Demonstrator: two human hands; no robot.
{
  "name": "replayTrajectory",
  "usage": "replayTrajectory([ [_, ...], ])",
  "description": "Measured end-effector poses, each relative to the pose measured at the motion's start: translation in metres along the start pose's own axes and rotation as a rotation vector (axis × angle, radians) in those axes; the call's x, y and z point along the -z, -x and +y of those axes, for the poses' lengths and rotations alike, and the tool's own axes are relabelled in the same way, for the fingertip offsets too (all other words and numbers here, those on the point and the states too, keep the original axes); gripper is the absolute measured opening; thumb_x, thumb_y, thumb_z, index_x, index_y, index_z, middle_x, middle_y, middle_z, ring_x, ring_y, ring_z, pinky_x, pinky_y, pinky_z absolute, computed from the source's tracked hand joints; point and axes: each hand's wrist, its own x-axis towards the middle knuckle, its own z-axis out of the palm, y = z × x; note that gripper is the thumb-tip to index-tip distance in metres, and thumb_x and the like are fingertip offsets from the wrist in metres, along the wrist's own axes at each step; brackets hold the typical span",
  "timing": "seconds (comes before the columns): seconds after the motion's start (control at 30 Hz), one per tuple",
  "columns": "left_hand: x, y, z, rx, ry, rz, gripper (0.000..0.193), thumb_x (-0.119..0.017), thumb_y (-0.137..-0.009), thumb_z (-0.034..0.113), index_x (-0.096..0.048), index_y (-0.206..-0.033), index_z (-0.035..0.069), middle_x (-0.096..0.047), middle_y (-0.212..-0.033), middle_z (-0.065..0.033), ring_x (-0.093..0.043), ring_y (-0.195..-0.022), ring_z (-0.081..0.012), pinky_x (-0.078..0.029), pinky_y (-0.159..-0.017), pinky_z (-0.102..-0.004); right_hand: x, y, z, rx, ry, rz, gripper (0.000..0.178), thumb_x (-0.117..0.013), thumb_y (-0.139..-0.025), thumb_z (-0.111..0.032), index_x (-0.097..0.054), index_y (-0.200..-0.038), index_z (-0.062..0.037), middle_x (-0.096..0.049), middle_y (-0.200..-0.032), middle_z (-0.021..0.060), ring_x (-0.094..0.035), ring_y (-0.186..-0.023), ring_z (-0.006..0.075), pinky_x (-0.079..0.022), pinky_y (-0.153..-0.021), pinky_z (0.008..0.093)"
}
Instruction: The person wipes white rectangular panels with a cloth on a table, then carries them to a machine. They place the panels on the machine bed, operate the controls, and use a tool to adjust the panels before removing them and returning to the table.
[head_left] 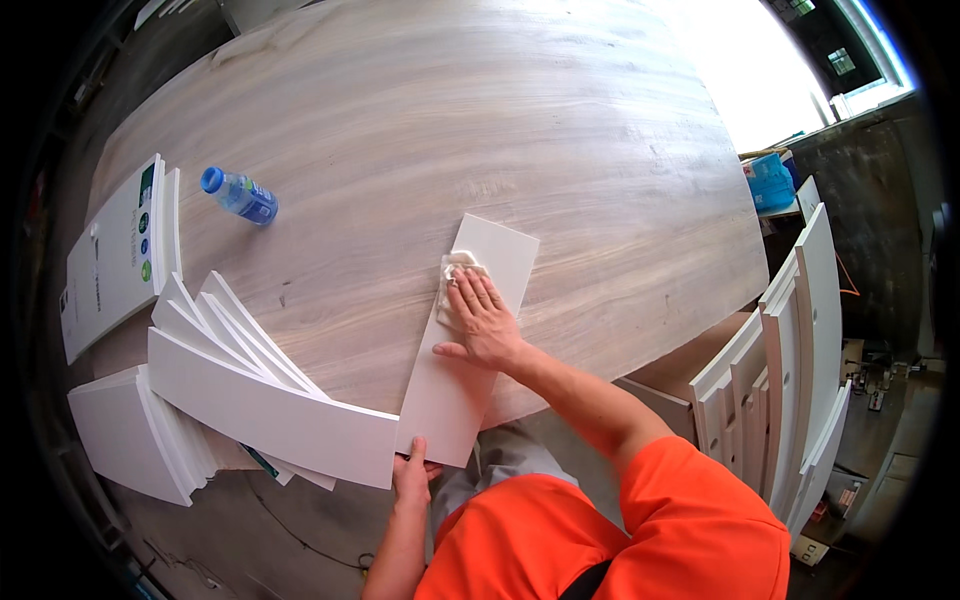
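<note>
A long white board lies slanted over the front edge of the table, its near end sticking out toward me. My left hand grips that near end at its left corner, thumb on top and fingers partly hidden below. Toward the far end, my right hand presses a crumpled white cloth onto the board's face. Its fingers lie fairly straight over the cloth, with the thumb out to the left.
White boards lie fanned and stacked to the left, by a printed white carton panel. A blue-capped plastic bottle lies on the wood-grain table. More white panels stand at the right. A blue container is behind them.
</note>
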Motion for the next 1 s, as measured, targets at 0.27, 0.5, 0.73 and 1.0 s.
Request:
replayTrajectory([
  [0.27, 0.007, -0.004, -0.003, -0.004, -0.057, -0.015, 0.056, -0.067, -0.101, 0.041, -0.054, -0.134, -0.002, -0.07, -0.114, -0.0199, -0.074, -0.088, -0.0343, -0.064, -0.072, -0.0489, 0.001, 0.024, 0.004, -0.423, 0.027, 0.057, 0.125, -0.05, -0.087, -0.083, -0.013, -0.16, 0.0115, -0.01, -0.17, 0.0286, -0.001, -0.16, 0.0395, -0.003, -0.131, 0.0462],
  [0.5, 0.011, -0.004, 0.003, 0.047, -0.089, -0.06, 0.053, -0.066, -0.103, 0.038, -0.048, -0.14, 0.005, -0.069, -0.116, -0.0155, -0.074, -0.084, -0.0296, -0.063, -0.072, -0.047, 0.031, -0.021, 0.064, -0.515, -0.035, 0.264, 0.121, -0.05, -0.09, -0.08, -0.017, -0.158, 0.0142, -0.014, -0.169, 0.0295, -0.003, -0.16, 0.0399, -0.005, -0.13, 0.0462],
  [0.73, 0.006, 0.002, 0.001, 0.018, -0.062, -0.023, 0.051, -0.067, -0.102, 0.041, -0.056, -0.131, 0.0, -0.071, -0.109, -0.016, -0.074, -0.084, -0.0307, -0.063, -0.072, -0.0467, -0.014, 0.065, -0.022, 0.054, -0.035, 0.097, 0.122, -0.041, -0.085, -0.09, -0.03, -0.157, 0.0083, -0.021, -0.169, 0.0256, -0.011, -0.16, 0.0373, -0.006, -0.13, 0.0466],
  [1.0, 0.008, 0.0, 0.001, -0.029, -0.076, -0.05, 0.049, -0.066, -0.103, 0.039, -0.056, -0.129, -0.001, -0.071, -0.108, -0.0158, -0.075, -0.083, -0.0291, -0.064, -0.072, -0.0449, 0.012, -0.022, -0.006, -0.202, 0.035, 0.154, 0.123, -0.04, -0.087, -0.089, -0.022, -0.16, 0.0087, -0.018, -0.169, 0.0258, -0.006, -0.161, 0.0356, -0.002, -0.131, 0.0456],
])
